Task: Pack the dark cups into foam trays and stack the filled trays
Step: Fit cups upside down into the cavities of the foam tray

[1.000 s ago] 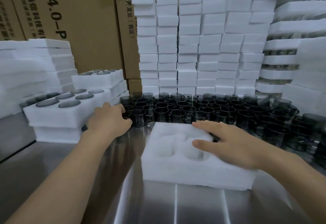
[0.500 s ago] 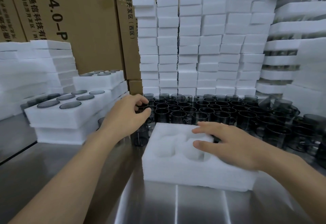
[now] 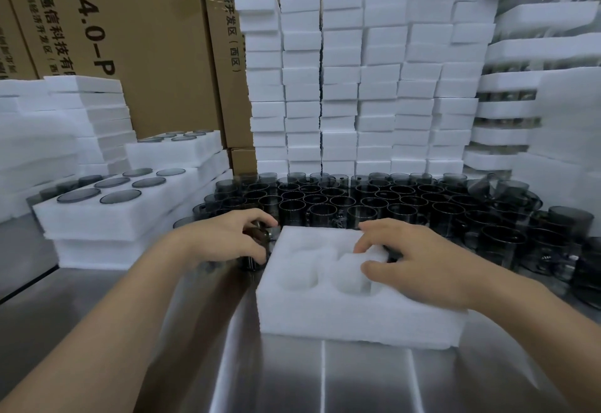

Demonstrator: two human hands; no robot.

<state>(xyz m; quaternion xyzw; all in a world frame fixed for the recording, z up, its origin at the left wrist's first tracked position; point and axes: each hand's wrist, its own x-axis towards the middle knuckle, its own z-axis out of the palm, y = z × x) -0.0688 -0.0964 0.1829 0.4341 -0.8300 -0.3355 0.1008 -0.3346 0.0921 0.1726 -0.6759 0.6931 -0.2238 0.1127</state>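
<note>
Now, left fingers (image 3: 257, 217): curled round a dark cup (image 3: 257, 239), fingers over the top and thumb beneath, so the left hand (image 3: 224, 238) has it in a full grip.
Cup: just off the tray's left edge, near its far corner. It is blurred, and I cannot tell whether it stands on the table or is lifted.
Right fingers (image 3: 383, 224): loosely bent, with the tips and thumb resting on the foam. They hold nothing that I can make out.
Right hand (image 3: 419, 266): palm down on the right half of the tray, covering that side.
Tray (image 3: 325, 312): a white foam block lying flat on the table in front of the person. Two round pockets show on its left half, both empty.
Loose cups (image 3: 357, 204): a crowd of dark see-through cups standing upright in rows just behind the tray and spreading off to the right.
Filled trays (image 3: 107, 217): to the left, two stacked, the top one showing six dark rounds in its pockets. More filled ones sit behind them.
Foam stacks (image 3: 341, 87): tall white columns behind the cups, with further piles at far left and far right.
Cartons (image 3: 146, 38): brown and printed, standing at the very back.
Table (image 3: 325, 380): shiny metal, carrying all of it.
</note>
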